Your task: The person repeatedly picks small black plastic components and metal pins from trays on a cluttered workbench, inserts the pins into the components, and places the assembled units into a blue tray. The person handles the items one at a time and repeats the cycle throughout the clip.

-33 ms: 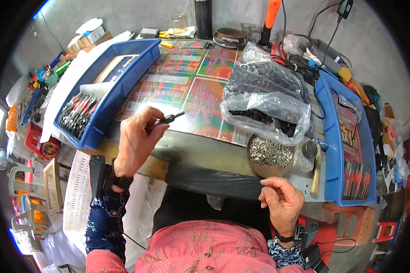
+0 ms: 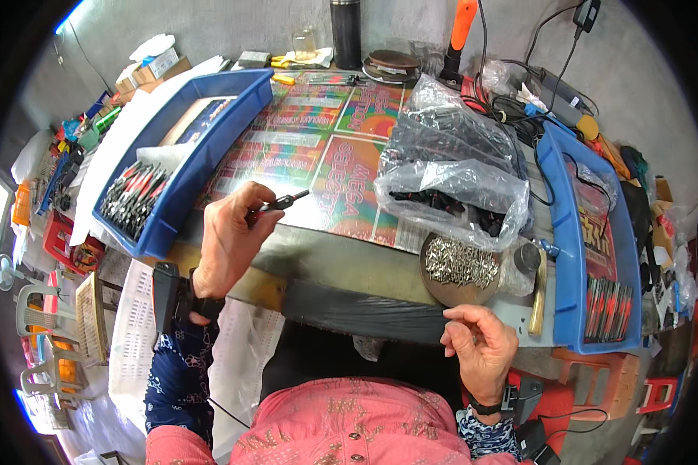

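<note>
Above the near left part of the table, my left hand (image 2: 229,240) pinches a small black tool (image 2: 285,201) with a round hole and a thin dark rod pointing right. Most of its body is hidden in the fingers. My right hand (image 2: 485,353) hovers at the table's front edge, fingers curled and thumb close to the forefinger. Whatever it may hold is too small to make out. Just beyond it is a round brown dish (image 2: 459,294) heaped with small shiny metal pins (image 2: 461,262). Behind the dish, an open clear plastic bag (image 2: 450,170) contains black parts.
A long blue tray (image 2: 163,242) at left carries slim black-and-red pieces (image 2: 138,194). Another blue tray (image 2: 566,263) at right has similar pieces (image 2: 609,310) in a row. A tan brush (image 2: 538,302) lies beside it. Along the wall stand a dark flask (image 2: 347,35) and tangled cables (image 2: 512,101).
</note>
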Available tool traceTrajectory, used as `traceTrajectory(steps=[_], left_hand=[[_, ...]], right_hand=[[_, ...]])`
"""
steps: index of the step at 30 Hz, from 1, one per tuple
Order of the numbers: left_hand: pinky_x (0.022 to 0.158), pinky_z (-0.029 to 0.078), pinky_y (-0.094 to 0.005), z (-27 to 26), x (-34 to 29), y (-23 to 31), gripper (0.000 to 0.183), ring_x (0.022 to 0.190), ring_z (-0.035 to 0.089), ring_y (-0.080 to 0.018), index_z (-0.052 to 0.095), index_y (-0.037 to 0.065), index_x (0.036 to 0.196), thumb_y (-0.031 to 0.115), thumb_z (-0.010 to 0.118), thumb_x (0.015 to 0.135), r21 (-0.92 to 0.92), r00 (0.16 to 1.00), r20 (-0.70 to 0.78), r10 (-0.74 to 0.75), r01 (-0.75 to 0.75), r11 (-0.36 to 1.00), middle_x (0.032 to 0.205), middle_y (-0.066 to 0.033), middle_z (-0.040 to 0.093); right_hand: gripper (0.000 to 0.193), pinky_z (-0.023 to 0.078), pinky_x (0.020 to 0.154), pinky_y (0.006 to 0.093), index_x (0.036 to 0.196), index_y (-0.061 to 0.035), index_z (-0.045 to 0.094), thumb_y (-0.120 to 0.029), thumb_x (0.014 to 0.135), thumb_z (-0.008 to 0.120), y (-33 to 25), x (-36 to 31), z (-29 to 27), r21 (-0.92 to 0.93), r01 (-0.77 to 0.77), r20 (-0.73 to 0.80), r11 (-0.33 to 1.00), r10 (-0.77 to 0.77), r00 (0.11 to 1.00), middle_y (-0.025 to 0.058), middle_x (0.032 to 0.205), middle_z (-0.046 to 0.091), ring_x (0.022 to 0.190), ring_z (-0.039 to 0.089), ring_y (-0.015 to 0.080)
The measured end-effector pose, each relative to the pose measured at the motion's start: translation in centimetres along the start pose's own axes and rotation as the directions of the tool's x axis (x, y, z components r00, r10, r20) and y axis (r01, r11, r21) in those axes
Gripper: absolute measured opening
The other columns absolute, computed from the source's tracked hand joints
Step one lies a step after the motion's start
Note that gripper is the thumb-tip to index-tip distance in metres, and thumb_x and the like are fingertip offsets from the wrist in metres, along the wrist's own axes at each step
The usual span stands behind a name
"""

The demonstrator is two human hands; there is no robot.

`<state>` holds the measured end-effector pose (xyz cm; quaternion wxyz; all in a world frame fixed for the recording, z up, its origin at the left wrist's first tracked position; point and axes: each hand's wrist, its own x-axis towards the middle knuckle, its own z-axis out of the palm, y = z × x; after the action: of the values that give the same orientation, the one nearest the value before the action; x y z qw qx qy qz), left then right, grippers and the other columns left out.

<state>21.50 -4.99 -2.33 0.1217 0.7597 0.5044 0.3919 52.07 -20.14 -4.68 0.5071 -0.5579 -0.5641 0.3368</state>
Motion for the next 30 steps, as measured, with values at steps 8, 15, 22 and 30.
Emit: traceTrajectory(steps=[8, 15, 22, 30], left_hand=[[0.053, 0.042, -0.0274, -2.6, 4.2, -3.6, 0.017, 0.057, 0.049, -0.0113, 0.062, 0.0, 0.092, 0.0, 0.073, 0.08, 0.123, 0.999, 0.032, 0.018, -0.022, 0.992, 0.067, -0.0078, 0.056], [0.056, 0.044, -0.0271, -4.1, 4.1, -4.6, 0.016, 0.058, 0.053, -0.015, 0.063, -0.001, 0.093, 0.001, 0.071, 0.079, 0.305, 0.995, 0.091, -0.044, 0.014, 0.952, 0.07, -0.0091, 0.058], [0.056, 0.043, -0.027, -8.1, 5.4, -4.5, 0.015, 0.058, 0.053, -0.0127, 0.064, 0.0, 0.091, 0.001, 0.072, 0.078, 0.46, 0.994, 0.09, -0.057, 0.009, 0.888, 0.068, -0.0075, 0.059], [0.053, 0.04, -0.0279, -12.7, 7.3, -5.8, 0.012, 0.057, 0.05, -0.0114, 0.061, -0.002, 0.087, -0.002, 0.068, 0.077, 0.57, 0.978, 0.178, -0.105, -0.015, 0.821, 0.066, -0.0089, 0.054]], right_hand=[[0.014, 0.049, 0.056, 0.0243, 0.099, 0.0003, 0.069, -0.003, 0.086, 0.072, 1.2, 0.7, -1.8, -0.01, 0.012, 0.089, 1.0, -0.011, 0.996, 0.0074, 0.076, 0.069, 0.062, 0.065, 0.0119], [0.017, 0.05, 0.057, 0.024, 0.097, 0.001, 0.07, -0.005, 0.083, 0.076, 2.1, 1.8, -3.4, 0.096, -0.08, 0.136, 0.992, 0.067, 0.988, 0.008, 0.075, 0.069, 0.063, 0.066, 0.0123], [0.015, 0.052, 0.056, 0.0282, 0.095, -0.0025, 0.072, -0.007, 0.081, 0.077, 2.7, 2.8, -3.9, 0.143, 0.043, 0.249, 0.989, -0.078, 0.965, 0.0104, 0.074, 0.07, 0.063, 0.069, 0.0183], [0.022, 0.049, 0.052, 0.0345, 0.096, -0.0027, 0.069, -0.003, 0.076, 0.079, 3.0, 3.5, -3.9, 0.238, 0.26, 0.249, 0.936, -0.318, 0.915, 0.012, 0.073, 0.065, 0.059, 0.063, 0.0261]])
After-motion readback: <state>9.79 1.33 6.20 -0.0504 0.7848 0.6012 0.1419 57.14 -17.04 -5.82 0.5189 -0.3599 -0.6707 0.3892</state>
